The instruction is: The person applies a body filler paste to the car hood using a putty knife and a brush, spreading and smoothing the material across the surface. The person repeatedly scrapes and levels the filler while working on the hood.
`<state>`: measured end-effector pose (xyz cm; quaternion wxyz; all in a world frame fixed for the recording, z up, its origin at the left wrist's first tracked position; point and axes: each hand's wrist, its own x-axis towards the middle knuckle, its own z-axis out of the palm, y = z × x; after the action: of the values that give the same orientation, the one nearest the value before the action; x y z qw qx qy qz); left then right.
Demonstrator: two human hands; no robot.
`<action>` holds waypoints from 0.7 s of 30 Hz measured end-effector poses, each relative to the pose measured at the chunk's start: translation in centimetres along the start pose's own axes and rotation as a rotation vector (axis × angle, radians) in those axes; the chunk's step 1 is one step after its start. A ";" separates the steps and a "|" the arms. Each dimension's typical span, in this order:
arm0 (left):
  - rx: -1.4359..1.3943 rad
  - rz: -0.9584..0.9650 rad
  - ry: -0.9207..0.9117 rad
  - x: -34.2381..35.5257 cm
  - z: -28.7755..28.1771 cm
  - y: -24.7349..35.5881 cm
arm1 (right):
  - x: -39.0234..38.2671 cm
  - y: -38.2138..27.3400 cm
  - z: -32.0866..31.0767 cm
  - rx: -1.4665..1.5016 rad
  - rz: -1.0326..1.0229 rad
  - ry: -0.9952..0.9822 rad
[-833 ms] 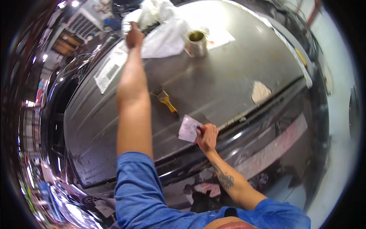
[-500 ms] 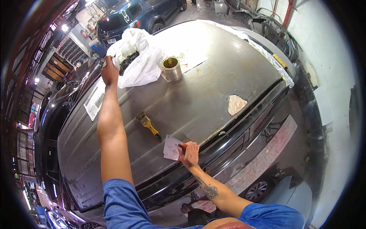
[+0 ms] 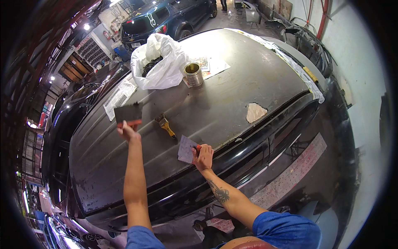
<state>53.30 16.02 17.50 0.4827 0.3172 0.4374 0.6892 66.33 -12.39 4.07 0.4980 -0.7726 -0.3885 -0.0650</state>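
Note:
My left hand [image 3: 129, 133] grips a wide putty spreader [image 3: 129, 113] with a red handle and a dark blade, held over the left part of a car roof [image 3: 124, 170]. Some dark stuff seems to sit on the blade's far edge. Closed around the red handle of a putty knife [image 3: 186, 148], my right hand [image 3: 203, 157] is by the roof's near edge; its greyish blade is bare on the visible side. Between the two tools a paintbrush [image 3: 166, 126] with a yellow handle lies on the roof. Beyond my left hand, a white plastic bag [image 3: 174, 56] stands gaping, with dark clumpy material [image 3: 152, 66] inside.
An open metal can [image 3: 193, 74] stands on newspaper right of the bag. More newspaper [image 3: 120, 98] lies left of it. A torn tan patch [image 3: 256, 112] shows at right. A speckled plank [image 3: 294, 170] runs beside the car. Behind is a blue car [image 3: 170, 20].
My left hand has come back from the bag toward me, and the spreader in it now shows. The bag's mouth stands wider. My right hand has barely moved.

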 end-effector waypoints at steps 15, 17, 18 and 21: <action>-0.187 -0.533 0.064 -18.0 -20.1 2.4 | 0.6 -1.8 -2.2 0.779 0.434 0.191; -0.200 -0.608 -0.013 -19.6 -20.2 2.9 | 0.9 -3.6 -4.1 1.422 0.665 0.038; -0.264 -0.686 -0.088 -20.5 -19.9 3.0 | 1.0 -4.5 -5.6 1.832 0.734 -0.150; -0.326 -0.806 -0.218 -24.3 -19.1 3.3 | -0.6 -7.3 -9.7 2.311 0.846 -0.510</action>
<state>43.74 -13.04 12.16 0.7997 0.1117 0.3583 0.4686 63.85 -19.13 13.86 0.7755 0.0598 -0.0258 0.6280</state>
